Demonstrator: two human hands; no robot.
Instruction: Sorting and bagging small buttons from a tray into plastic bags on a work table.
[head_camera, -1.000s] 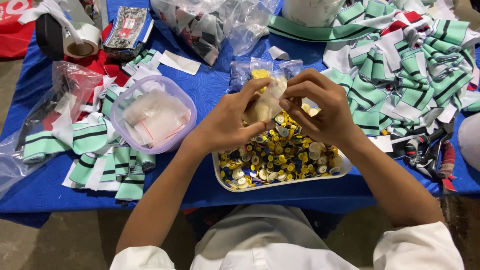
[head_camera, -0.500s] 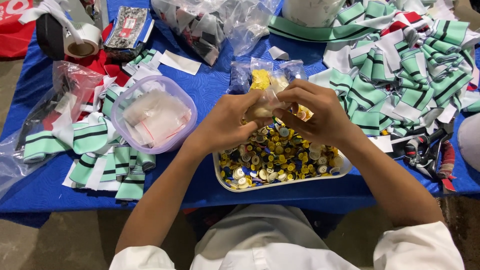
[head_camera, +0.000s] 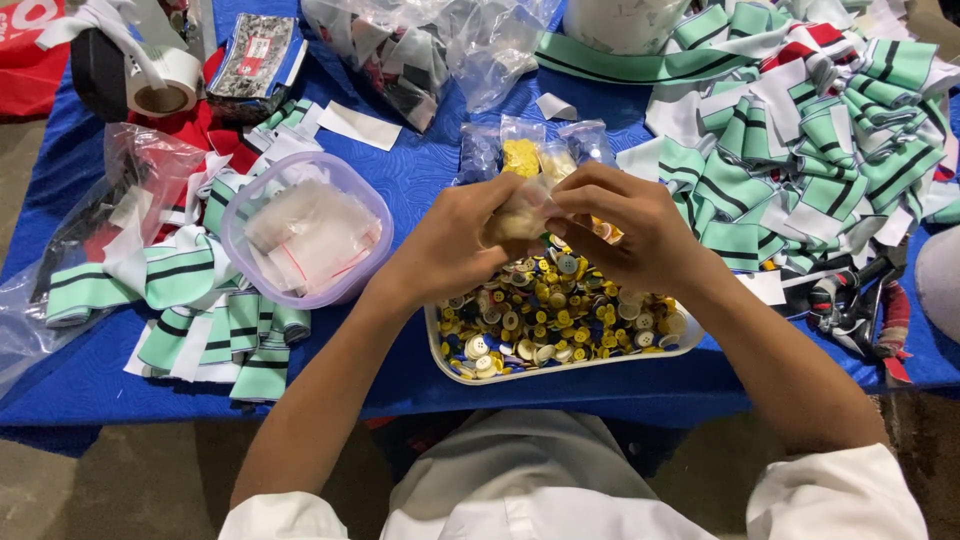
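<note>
At the near edge of the table, centre: white tray heaped with loose buttons in yellow, white, blue and grey; the tray's near rim overhangs or meets the table's near edge.
Above the tray: left hand and right hand meet, fingers curled inward, both pinching one small clear plastic bag between their fingertips.
Small bag position: held over the far rim of the tray, off the table surface; contents pale, kind cannot be told.
Left hand state: closed in a pinch on the bag's left side.
Right hand state: closed in a pinch on the bag's right side, thumb underneath.
Near left corner of the table: folded green, white and black striped fabric pieces.
Left of centre: round translucent lilac bowl holding small clear packets.
Just beyond the hands: filled small bags lying on the blue cloth, one showing yellow contents.
Right edge: large loose heap of striped fabric strips; dark pliers-like tool near the right corner.
Far left corner: roll of tape beside a dark object.
Far edge, centre: clear bags of fabric.
</note>
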